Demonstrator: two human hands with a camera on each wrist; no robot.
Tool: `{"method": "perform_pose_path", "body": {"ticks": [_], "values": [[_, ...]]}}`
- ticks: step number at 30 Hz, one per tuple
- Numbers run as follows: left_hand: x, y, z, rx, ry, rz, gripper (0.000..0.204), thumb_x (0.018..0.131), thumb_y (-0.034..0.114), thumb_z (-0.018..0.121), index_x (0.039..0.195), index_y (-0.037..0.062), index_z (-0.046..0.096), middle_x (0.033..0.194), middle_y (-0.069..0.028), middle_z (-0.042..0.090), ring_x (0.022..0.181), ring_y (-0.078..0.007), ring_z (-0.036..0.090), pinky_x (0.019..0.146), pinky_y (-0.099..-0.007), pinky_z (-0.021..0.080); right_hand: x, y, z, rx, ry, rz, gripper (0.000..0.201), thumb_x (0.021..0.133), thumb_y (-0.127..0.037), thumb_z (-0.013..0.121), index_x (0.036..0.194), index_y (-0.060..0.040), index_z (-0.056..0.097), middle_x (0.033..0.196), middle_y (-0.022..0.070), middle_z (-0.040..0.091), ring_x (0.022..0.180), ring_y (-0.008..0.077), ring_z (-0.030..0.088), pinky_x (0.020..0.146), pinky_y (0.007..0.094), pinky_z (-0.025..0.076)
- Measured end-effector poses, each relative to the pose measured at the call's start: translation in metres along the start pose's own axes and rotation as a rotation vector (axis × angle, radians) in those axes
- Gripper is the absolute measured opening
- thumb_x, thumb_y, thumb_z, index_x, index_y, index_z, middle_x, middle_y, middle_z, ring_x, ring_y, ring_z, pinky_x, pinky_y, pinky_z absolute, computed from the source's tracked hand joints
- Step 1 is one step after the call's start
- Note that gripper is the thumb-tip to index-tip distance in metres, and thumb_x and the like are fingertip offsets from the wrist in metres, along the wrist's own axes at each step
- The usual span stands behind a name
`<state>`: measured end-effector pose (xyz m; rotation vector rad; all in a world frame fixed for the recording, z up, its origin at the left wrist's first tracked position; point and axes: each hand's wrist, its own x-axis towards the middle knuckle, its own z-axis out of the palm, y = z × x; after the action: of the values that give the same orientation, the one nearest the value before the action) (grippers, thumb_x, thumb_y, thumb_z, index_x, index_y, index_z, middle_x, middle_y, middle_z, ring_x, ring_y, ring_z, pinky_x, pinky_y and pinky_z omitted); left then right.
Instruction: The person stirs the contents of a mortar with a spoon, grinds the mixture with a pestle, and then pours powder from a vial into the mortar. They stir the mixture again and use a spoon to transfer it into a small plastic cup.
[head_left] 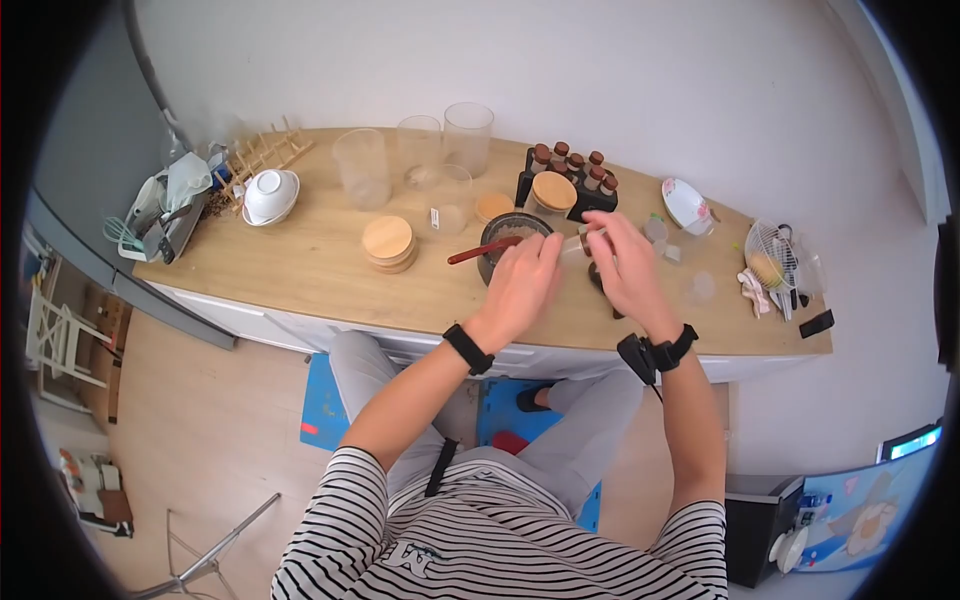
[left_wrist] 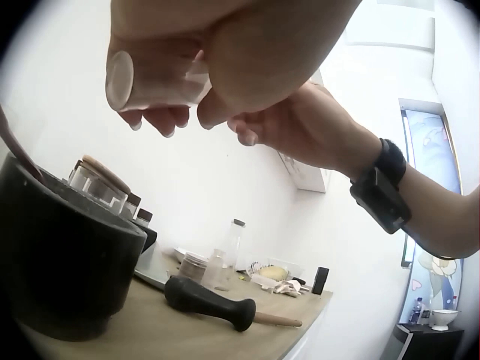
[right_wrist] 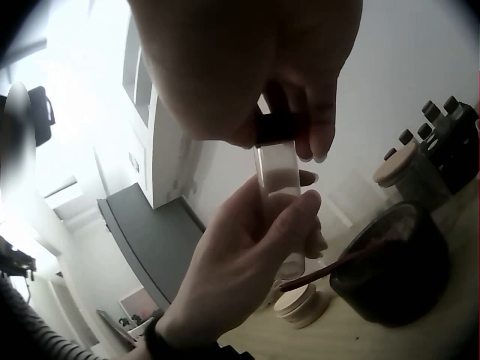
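Observation:
My left hand (head_left: 522, 282) grips a small clear glass spice bottle (right_wrist: 276, 166) around its body, fingers and thumb wrapped about it. The fingers of my right hand (head_left: 630, 272) pinch its dark cap (right_wrist: 274, 129) at the top end. In the head view the bottle is held sideways over the counter, just right of a black mortar (right_wrist: 409, 289). A reddish-brown spoon (head_left: 475, 254) leans in the mortar, its handle over the rim. Beneath the right hand lies a black pestle (left_wrist: 206, 301), partly hidden in the head view.
Behind the mortar stand a wooden-lidded jar (head_left: 553, 192) and a black rack (head_left: 527, 188) of capped bottles. To the left are another wooden-lidded jar (head_left: 389, 245), several clear containers (head_left: 362, 172) and white bowls (head_left: 270, 198). A wire basket (head_left: 770, 255) sits at the right end.

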<state>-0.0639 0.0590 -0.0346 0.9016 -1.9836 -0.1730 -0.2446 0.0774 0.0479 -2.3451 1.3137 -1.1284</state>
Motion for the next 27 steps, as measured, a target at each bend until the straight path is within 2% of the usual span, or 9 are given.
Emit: {"method": "perform_pose_path", "body": {"ticks": [3, 6, 12, 13, 16, 19, 22, 26, 27], "values": [[0.01, -0.007, -0.002, 0.081, 0.039, 0.032, 0.024, 0.086, 0.008, 0.069, 0.103, 0.0016, 0.053, 0.088, -0.0168, 0.062, 0.084, -0.0373, 0.066, 0.073, -0.0474, 0.053, 0.005, 0.0, 0.015, -0.107, 0.066, 0.133, 0.022, 0.104, -0.019, 0.06, 0.094, -0.0003, 0.063, 0.075, 0.0184, 0.065, 0.072, 0.0376, 0.065, 0.064, 0.0437, 0.049], [0.004, -0.017, -0.004, 0.079, -0.048, -0.032, 0.02, 0.085, 0.01, 0.07, 0.096, 0.0022, 0.055, 0.078, -0.0184, 0.065, 0.076, -0.0385, 0.068, 0.067, -0.0511, 0.053, -0.004, 0.005, 0.036, -0.123, 0.087, 0.113, 0.022, 0.104, -0.02, 0.061, 0.095, 0.0002, 0.062, 0.074, 0.0197, 0.064, 0.069, 0.0401, 0.064, 0.062, 0.0453, 0.048], [-0.017, -0.024, -0.019, -0.052, -0.312, -0.131, 0.027, 0.083, 0.018, 0.078, 0.101, 0.0051, 0.064, 0.08, -0.0202, 0.07, 0.076, -0.0412, 0.069, 0.065, -0.0511, 0.054, -0.037, 0.006, 0.052, -0.03, 0.044, -0.051, 0.015, 0.097, -0.013, 0.068, 0.105, -0.0032, 0.06, 0.087, 0.0189, 0.066, 0.08, 0.0416, 0.065, 0.068, 0.0461, 0.05], [-0.02, -0.025, -0.019, -0.126, -0.343, -0.15, 0.028, 0.083, 0.02, 0.079, 0.102, 0.0056, 0.065, 0.081, -0.0209, 0.07, 0.077, -0.0418, 0.069, 0.065, -0.0508, 0.054, -0.041, 0.007, 0.049, -0.049, -0.048, -0.053, 0.024, 0.095, -0.012, 0.07, 0.115, -0.0042, 0.058, 0.1, 0.0183, 0.064, 0.088, 0.0406, 0.064, 0.074, 0.0451, 0.052], [-0.029, -0.031, -0.016, -0.161, -0.297, -0.124, 0.031, 0.082, 0.021, 0.08, 0.106, 0.006, 0.066, 0.082, -0.022, 0.07, 0.079, -0.0435, 0.069, 0.066, -0.0511, 0.054, -0.044, 0.005, 0.047, -0.025, -0.113, -0.144, 0.033, 0.095, -0.012, 0.07, 0.125, -0.0045, 0.059, 0.107, 0.0175, 0.061, 0.092, 0.0382, 0.063, 0.078, 0.0433, 0.052], [-0.035, -0.035, -0.01, -0.102, -0.261, -0.167, 0.029, 0.083, 0.02, 0.08, 0.103, 0.0055, 0.065, 0.081, -0.0218, 0.07, 0.079, -0.0437, 0.069, 0.066, -0.0519, 0.054, -0.048, -0.009, 0.046, 0.084, -0.066, -0.096, 0.041, 0.097, -0.014, 0.068, 0.136, -0.005, 0.057, 0.112, 0.017, 0.06, 0.093, 0.0365, 0.062, 0.08, 0.0423, 0.052], [-0.037, -0.032, -0.008, -0.035, -0.314, -0.166, 0.026, 0.083, 0.019, 0.078, 0.1, 0.005, 0.063, 0.08, -0.0208, 0.07, 0.079, -0.0429, 0.069, 0.066, -0.052, 0.054, -0.057, -0.004, 0.057, 0.116, 0.025, 0.156, 0.042, 0.099, -0.015, 0.066, 0.139, -0.0042, 0.056, 0.108, 0.0172, 0.062, 0.093, 0.0358, 0.064, 0.08, 0.0423, 0.052], [-0.039, -0.021, -0.012, 0.051, -0.329, -0.137, 0.022, 0.084, 0.015, 0.075, 0.094, 0.0017, 0.06, 0.073, -0.0212, 0.068, 0.075, -0.042, 0.071, 0.063, -0.0512, 0.056, -0.057, 0.005, 0.055, -0.003, -0.205, 0.345, 0.031, 0.1, -0.014, 0.065, 0.128, -0.0023, 0.06, 0.099, 0.0183, 0.067, 0.09, 0.0355, 0.065, 0.078, 0.041, 0.052], [-0.04, -0.021, -0.014, 0.048, -0.328, -0.139, 0.022, 0.084, 0.015, 0.074, 0.093, 0.0016, 0.06, 0.073, -0.0212, 0.068, 0.074, -0.0421, 0.07, 0.063, -0.0511, 0.056, -0.057, 0.007, 0.056, 0.036, -0.175, 0.27, 0.029, 0.099, -0.012, 0.065, 0.127, -0.0022, 0.061, 0.101, 0.0179, 0.066, 0.09, 0.0342, 0.065, 0.078, 0.0401, 0.053]]}}
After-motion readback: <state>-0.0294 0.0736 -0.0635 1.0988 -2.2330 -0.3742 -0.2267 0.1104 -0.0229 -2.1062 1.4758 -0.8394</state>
